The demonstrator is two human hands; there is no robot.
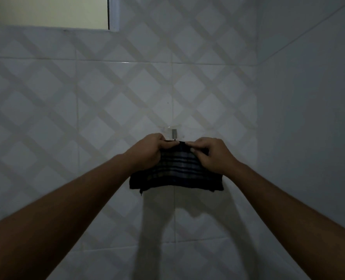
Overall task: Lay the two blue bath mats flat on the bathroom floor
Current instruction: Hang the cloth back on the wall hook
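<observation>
In the upper left of the frame there is a window (46,11) with a pale yellow glow. Below it a tiled wall (66,98) fills most of the frame, white with a criss-cross pattern. The room is dim.

From the lower left a bare arm reaches up to the middle of the frame. The left hand (150,150) has its fingers curled round the top left edge of a dark cloth with pale stripes (177,170) and grips it. In this light I cannot tell if the cloth is blue.

The cloth hangs flat against the wall, just below the middle of the frame. Its top edge is right at a small metal hook (174,134) stuck on the wall. A dark shadow (157,229) falls on the tiles under it.

The right hand (214,154) pinches the top right edge of the cloth with thumb and bent fingers. Its arm comes in from the lower right.

On the right side of the frame is a plain side wall (309,98).
</observation>
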